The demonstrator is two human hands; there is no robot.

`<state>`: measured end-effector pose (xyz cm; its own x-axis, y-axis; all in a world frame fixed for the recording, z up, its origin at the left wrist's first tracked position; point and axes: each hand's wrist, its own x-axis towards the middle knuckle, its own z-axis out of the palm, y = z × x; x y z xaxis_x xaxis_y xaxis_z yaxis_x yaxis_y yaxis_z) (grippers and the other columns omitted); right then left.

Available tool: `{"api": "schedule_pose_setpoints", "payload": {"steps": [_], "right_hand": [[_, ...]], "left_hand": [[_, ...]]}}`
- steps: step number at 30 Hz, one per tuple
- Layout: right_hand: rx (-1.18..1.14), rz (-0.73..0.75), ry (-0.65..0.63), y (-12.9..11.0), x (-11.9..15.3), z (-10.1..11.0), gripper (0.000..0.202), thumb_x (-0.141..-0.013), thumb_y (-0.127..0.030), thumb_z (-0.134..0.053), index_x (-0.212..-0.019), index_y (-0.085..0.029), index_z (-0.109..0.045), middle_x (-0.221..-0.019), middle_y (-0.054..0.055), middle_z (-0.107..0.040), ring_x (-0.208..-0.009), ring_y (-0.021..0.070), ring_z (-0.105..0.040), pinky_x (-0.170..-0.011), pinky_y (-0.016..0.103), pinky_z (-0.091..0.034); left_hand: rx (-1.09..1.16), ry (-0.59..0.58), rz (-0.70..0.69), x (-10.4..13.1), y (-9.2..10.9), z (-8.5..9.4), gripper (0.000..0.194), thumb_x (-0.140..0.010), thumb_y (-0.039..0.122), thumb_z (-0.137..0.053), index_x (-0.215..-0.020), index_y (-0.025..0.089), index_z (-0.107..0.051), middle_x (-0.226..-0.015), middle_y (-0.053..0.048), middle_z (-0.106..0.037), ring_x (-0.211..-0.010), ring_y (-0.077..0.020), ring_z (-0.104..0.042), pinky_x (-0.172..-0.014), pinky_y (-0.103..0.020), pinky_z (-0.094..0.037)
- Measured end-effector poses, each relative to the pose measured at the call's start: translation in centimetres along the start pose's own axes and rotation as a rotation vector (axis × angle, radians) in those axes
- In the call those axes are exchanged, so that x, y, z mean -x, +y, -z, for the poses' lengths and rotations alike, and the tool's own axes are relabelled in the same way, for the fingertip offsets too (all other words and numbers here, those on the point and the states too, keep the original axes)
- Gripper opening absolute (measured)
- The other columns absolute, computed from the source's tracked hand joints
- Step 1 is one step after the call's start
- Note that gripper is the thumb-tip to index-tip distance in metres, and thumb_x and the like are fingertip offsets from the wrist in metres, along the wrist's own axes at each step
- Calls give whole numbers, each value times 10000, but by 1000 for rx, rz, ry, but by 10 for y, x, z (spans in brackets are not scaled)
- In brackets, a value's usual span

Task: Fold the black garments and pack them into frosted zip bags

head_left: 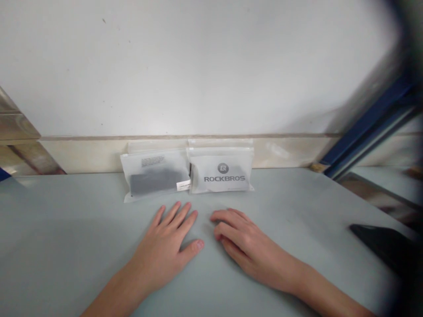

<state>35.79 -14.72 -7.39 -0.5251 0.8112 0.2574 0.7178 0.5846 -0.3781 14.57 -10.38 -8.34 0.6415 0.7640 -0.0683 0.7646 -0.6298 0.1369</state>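
Note:
My left hand (170, 246) lies flat on the grey-green tabletop (76, 246), fingers spread and holding nothing. To its right, my right hand (243, 242) rests on the surface with loosely bent fingers and gaps between them. Its thumb is partly tucked below the index finger, and I see nothing held. Just beyond my left fingertips stands a frosted zip pouch (153, 176) with a dark item inside and a white label at its lower right corner. Beside it is another frosted zip pouch (221, 174) printed ROCKBROS. Neither hand touches a pouch.
More pouch tops (158, 145) show behind the front two, against the white wall (185, 70) and its beige tile strip (291, 152). A blue metal post (366, 119) slants at the right. A blurred black object (380, 244) lies at the right edge.

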Motion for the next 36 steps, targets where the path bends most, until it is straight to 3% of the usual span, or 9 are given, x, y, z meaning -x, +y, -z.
{"api": "schedule_pose_setpoints", "payload": {"steps": [6, 14, 21, 36], "right_hand": [[43, -26, -24, 0, 0, 1, 207, -923, -161, -434, -1087, -209, -549, -1197, 56, -520, -1150, 168, -448, -1029, 363, -350], [270, -117, -86, 11, 5, -8, 412, -969, -288, -357, -1379, -260, -382, -1441, 75, -347, -1334, 262, -267, -1055, 564, -247], [293, -156, -125, 13, 5, -11, 446, -988, -367, -293, -1425, -276, -292, -1478, 82, -249, -1350, 286, -203, -1047, 596, -221], [268, -157, -138, 14, 6, -10, 454, -993, -378, -279, -1437, -285, -245, -1485, 66, -226, -1357, 279, -175, -1054, 596, -209]], "left_hand": [[-2, 5, -10, 0, -1, -3, 611, -905, 609, -228, -1420, 282, -258, -1487, 50, -167, -1386, -230, -157, -1111, -541, -165], [-3, 22, -15, -1, -2, -3, 594, -910, 588, -260, -1418, 281, -268, -1484, 27, -199, -1379, -248, -184, -1108, -537, -181], [36, 40, -16, 0, -2, -3, 583, -909, 575, -296, -1411, 279, -280, -1483, 16, -219, -1375, -256, -201, -1108, -542, -175], [61, 20, -15, 1, -1, 1, 599, -906, 588, -279, -1415, 273, -282, -1487, 12, -218, -1378, -256, -187, -1108, -543, -172]]}}
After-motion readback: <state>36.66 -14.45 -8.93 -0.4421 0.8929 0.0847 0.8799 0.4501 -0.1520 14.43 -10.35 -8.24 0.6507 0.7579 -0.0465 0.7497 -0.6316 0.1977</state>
